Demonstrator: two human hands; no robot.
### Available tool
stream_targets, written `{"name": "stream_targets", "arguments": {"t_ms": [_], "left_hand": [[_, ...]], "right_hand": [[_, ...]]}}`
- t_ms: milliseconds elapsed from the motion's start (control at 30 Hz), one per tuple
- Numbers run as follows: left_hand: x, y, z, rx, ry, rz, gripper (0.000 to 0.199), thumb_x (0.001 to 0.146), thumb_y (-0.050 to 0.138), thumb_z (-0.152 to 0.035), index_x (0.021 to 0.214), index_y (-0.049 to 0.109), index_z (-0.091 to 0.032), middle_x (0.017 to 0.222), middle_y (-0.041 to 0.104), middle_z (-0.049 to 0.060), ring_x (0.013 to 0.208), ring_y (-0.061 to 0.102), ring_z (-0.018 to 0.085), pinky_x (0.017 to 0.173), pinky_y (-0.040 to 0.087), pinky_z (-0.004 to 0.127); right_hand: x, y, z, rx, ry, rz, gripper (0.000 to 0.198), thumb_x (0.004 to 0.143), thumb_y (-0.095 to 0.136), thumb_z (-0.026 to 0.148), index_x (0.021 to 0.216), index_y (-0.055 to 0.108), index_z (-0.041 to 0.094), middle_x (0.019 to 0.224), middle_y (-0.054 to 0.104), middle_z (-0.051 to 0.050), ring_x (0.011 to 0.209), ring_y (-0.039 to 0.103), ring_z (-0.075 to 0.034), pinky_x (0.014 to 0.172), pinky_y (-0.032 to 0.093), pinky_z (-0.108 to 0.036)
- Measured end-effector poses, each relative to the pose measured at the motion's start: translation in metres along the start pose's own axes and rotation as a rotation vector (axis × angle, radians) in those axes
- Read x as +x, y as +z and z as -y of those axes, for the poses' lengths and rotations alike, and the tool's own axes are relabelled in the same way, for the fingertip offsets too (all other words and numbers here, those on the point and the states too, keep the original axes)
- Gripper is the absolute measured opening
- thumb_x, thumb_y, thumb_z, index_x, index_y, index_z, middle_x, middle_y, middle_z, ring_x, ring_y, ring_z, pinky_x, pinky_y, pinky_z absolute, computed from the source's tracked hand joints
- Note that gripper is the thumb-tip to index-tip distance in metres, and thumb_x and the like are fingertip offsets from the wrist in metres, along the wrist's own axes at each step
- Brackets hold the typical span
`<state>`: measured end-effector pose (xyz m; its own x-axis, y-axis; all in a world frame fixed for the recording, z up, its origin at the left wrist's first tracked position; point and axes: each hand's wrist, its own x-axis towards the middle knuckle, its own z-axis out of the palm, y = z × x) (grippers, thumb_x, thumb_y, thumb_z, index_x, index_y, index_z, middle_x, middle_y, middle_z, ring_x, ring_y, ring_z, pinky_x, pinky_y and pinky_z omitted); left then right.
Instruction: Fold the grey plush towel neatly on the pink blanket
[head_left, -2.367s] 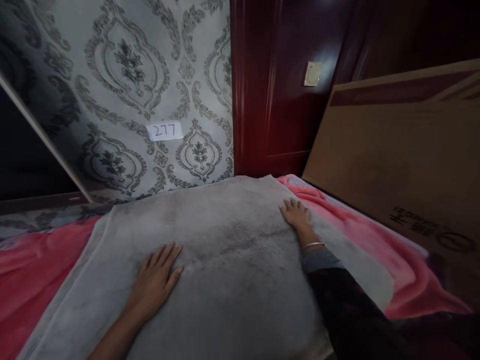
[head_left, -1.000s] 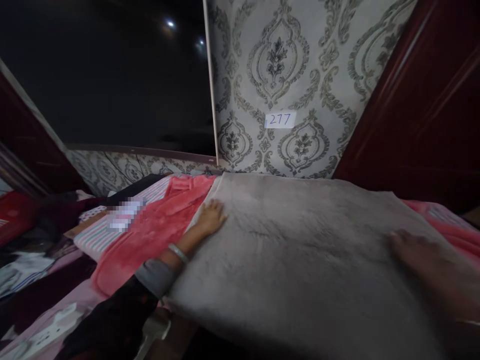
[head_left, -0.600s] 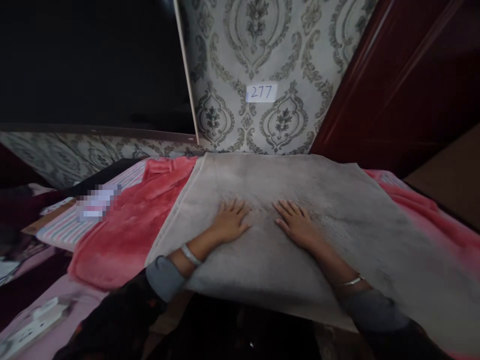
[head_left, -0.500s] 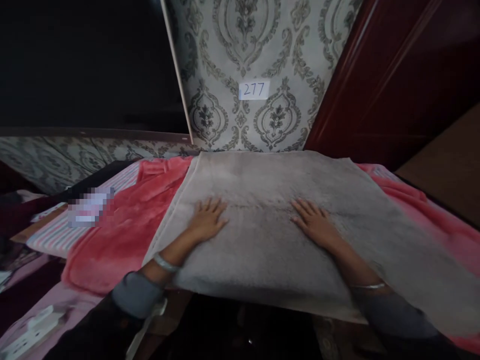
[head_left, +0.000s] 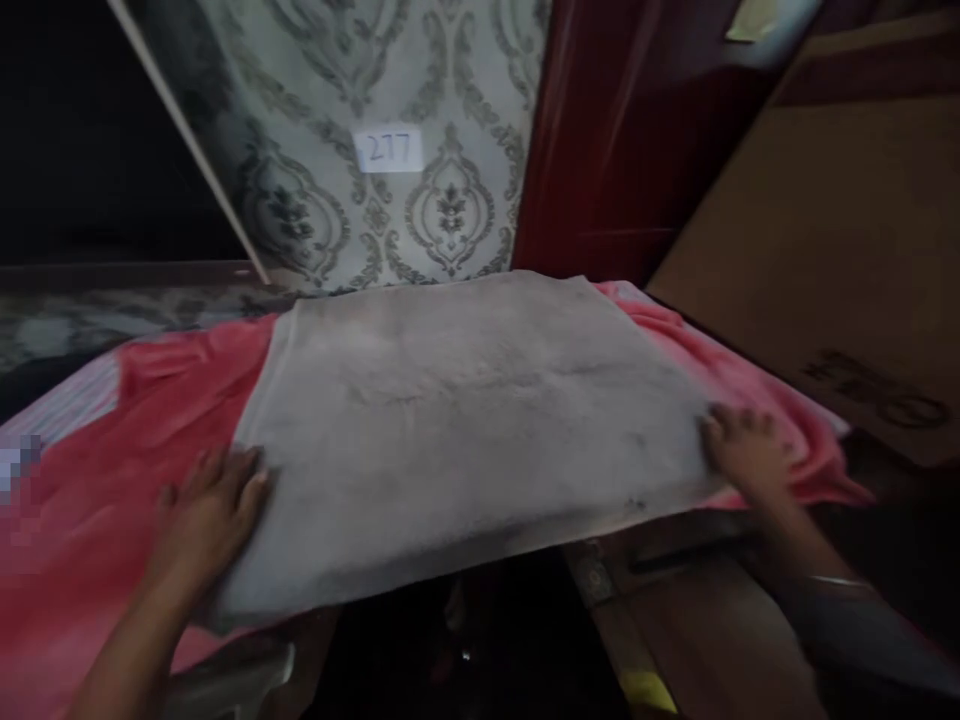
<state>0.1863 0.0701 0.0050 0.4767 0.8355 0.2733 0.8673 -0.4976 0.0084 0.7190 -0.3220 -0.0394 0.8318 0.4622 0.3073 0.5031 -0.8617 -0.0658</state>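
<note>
Spread between the red blanket's [head_left: 172, 400] left and right edges, the gray plush throw [head_left: 480, 430] should handle soft and limp, best pinched at its front corners, near the loosely splayed left hand [head_left: 208, 520] and the right hand [head_left: 751, 458], whose grip is too blurred to tell.

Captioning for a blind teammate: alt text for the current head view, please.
Left hand and right hand at opposite side edges of a gray cloth spread over red cloth. Behind, patterned wallpaper carries a paper marked 277; a cardboard box stands at right.
</note>
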Motion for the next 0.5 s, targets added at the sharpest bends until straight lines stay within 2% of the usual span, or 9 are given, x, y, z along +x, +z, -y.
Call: {"name": "stream_targets", "arguments": {"t_ms": [33,67,167,233,267,300,367,433,500], "left_hand": [[0.002,0.001,-0.018,-0.032,0.061,-0.036,0.071,0.097,0.014,-0.056,0.137,0.056,-0.016,0.156,0.043,0.014,0.146,0.035,0.033,0.113,0.033,0.061],[0.003,0.003,-0.039,-0.073,0.160,-0.055,0.070,0.096,0.017,-0.058,0.139,0.054,-0.016,0.156,0.042,0.014,0.147,0.034,0.034,0.114,0.033,0.059],[-0.004,0.012,-0.116,-0.190,0.559,0.000,0.067,0.093,0.033,-0.058,0.147,0.046,-0.020,0.156,0.042,0.011,0.145,0.037,0.031,0.117,0.032,0.054],[-0.014,0.019,-0.161,-0.205,0.726,0.027,0.070,0.090,0.044,-0.059,0.149,0.044,-0.023,0.157,0.042,0.010,0.146,0.036,0.033,0.117,0.031,0.056],[-0.019,0.023,-0.177,-0.201,0.758,0.018,0.071,0.088,0.048,-0.060,0.149,0.045,-0.024,0.157,0.041,0.011,0.146,0.034,0.035,0.117,0.031,0.058],[-0.023,0.027,-0.188,-0.195,0.772,0.005,0.072,0.086,0.051,-0.061,0.148,0.046,-0.026,0.157,0.040,0.011,0.146,0.034,0.037,0.116,0.031,0.060],[-0.028,0.032,-0.195,-0.177,0.765,-0.021,0.073,0.084,0.054,-0.063,0.147,0.048,-0.027,0.157,0.040,0.011,0.145,0.034,0.040,0.114,0.032,0.063],[-0.029,0.036,-0.188,-0.159,0.757,-0.033,0.074,0.083,0.053,-0.065,0.147,0.048,-0.028,0.157,0.041,0.011,0.145,0.035,0.040,0.113,0.034,0.063],[-0.028,0.039,-0.177,-0.143,0.749,-0.042,0.075,0.082,0.050,-0.066,0.147,0.048,-0.029,0.156,0.043,0.010,0.144,0.036,0.040,0.112,0.035,0.062]], "right_hand": [[-0.011,-0.007,0.028,0.021,0.015,-0.026,0.065,0.100,0.018,0.042,0.140,0.053,0.005,0.144,0.045,-0.031,0.139,0.032,-0.047,0.102,0.032,-0.067],[-0.022,-0.013,0.058,0.069,-0.052,-0.030,0.061,0.100,0.022,0.041,0.142,0.052,0.008,0.149,0.043,-0.026,0.142,0.030,-0.042,0.107,0.031,-0.063],[-0.060,-0.021,0.150,0.232,-0.437,0.067,0.051,0.101,0.030,0.040,0.144,0.052,0.022,0.154,0.045,-0.011,0.145,0.031,-0.030,0.118,0.022,-0.054],[-0.083,-0.022,0.194,0.307,-0.650,0.133,0.052,0.101,0.038,0.047,0.147,0.049,0.027,0.156,0.042,-0.008,0.146,0.030,-0.029,0.119,0.020,-0.054],[-0.091,-0.022,0.207,0.330,-0.712,0.138,0.054,0.101,0.040,0.050,0.150,0.045,0.027,0.157,0.040,-0.008,0.147,0.029,-0.029,0.119,0.019,-0.054],[-0.095,-0.021,0.214,0.342,-0.748,0.141,0.056,0.101,0.040,0.052,0.151,0.043,0.027,0.159,0.038,-0.007,0.147,0.028,-0.029,0.120,0.020,-0.053],[-0.093,-0.020,0.209,0.335,-0.748,0.139,0.060,0.100,0.040,0.056,0.153,0.041,0.028,0.160,0.036,-0.006,0.147,0.028,-0.029,0.119,0.022,-0.053],[-0.078,-0.017,0.182,0.289,-0.663,0.142,0.059,0.099,0.040,0.058,0.152,0.041,0.031,0.161,0.035,-0.004,0.147,0.028,-0.030,0.118,0.023,-0.054],[-0.058,-0.012,0.143,0.219,-0.520,0.135,0.056,0.100,0.039,0.054,0.152,0.041,0.033,0.161,0.035,-0.003,0.147,0.029,-0.031,0.117,0.025,-0.056]]}}
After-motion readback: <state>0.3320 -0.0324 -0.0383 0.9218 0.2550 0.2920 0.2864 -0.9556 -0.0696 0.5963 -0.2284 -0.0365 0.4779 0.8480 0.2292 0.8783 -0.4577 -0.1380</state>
